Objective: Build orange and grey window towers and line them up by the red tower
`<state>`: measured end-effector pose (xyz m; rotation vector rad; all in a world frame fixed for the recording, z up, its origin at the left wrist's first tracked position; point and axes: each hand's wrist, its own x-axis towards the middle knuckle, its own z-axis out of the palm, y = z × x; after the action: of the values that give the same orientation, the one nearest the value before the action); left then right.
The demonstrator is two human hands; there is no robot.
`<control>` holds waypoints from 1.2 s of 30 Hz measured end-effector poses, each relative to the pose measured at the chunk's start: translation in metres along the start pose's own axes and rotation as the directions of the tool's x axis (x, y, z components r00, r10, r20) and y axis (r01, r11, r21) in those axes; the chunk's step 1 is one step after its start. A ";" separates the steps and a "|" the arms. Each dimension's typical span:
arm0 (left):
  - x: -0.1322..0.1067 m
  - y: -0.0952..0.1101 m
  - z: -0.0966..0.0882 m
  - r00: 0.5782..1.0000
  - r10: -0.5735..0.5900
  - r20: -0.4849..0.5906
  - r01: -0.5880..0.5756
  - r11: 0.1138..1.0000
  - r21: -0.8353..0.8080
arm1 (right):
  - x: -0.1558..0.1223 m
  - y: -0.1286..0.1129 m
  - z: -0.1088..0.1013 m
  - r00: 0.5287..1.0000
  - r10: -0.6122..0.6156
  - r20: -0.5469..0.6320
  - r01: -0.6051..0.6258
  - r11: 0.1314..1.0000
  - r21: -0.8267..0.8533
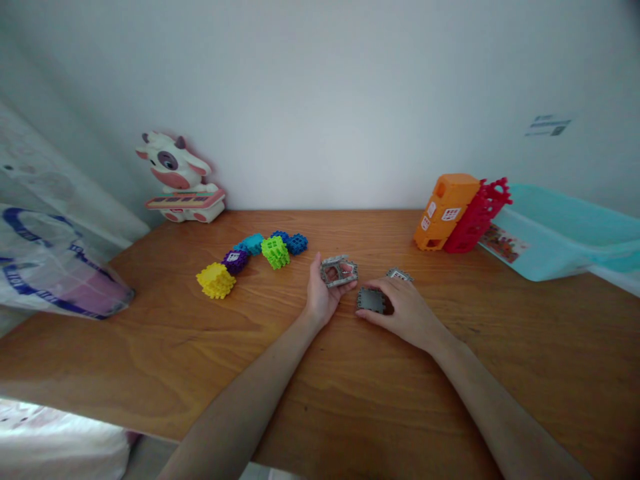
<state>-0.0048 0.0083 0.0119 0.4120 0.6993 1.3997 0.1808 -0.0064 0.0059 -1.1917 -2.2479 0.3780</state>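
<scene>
My left hand (320, 297) stands on its edge on the wooden table and grips a grey interlocking plastic window piece (339, 271) at its lower side. My right hand (403, 313) curves over a grey square plastic tile (371, 301), with the thumb below it and the fingers above, and part of the tile is hidden. Just past those fingers lies a second grey window piece (399, 275), partly covered by them. The two hands are close together, with the tile just right of the left fingertips.
Yellow, purple, teal, blue and green waffle blocks (265, 257) lie left of my hands on the wooden table (350, 400). Orange and red block structures (455, 213) lean by a teal plastic bin (550, 233) at right. A cow toy (177, 177) and plastic bag (60, 267) sit at left.
</scene>
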 end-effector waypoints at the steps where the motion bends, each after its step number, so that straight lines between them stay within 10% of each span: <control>1: 0.000 0.000 0.000 1.000 -0.003 0.006 0.003 1.000 0.001 | 0.000 0.000 -0.001 1.000 -0.001 -0.007 0.001 1.000 0.006; 10: 0.000 -0.003 -0.001 0.999 0.010 0.051 -0.012 0.999 0.039 | 0.000 -0.008 -0.003 0.948 0.211 -0.239 -0.115 0.925 0.362; 15: -0.002 -0.005 0.000 0.997 0.012 0.077 -0.018 0.996 0.084 | 0.007 -0.010 -0.001 0.829 0.549 -0.104 -0.176 0.432 0.884; 21: -0.005 -0.009 0.000 0.988 0.088 0.127 -0.109 0.979 0.170 | 0.013 -0.010 -0.007 0.779 0.608 0.153 -0.166 -0.035 0.986; 36: -0.015 -0.014 -0.006 0.927 0.116 0.358 -0.300 0.801 0.517 | 0.011 -0.009 -0.008 0.773 0.615 0.154 -0.147 -0.063 0.987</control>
<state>0.0014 -0.0094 0.0021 1.1929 0.8193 1.2711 0.1747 -0.0019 0.0207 -0.8665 -0.6596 1.5327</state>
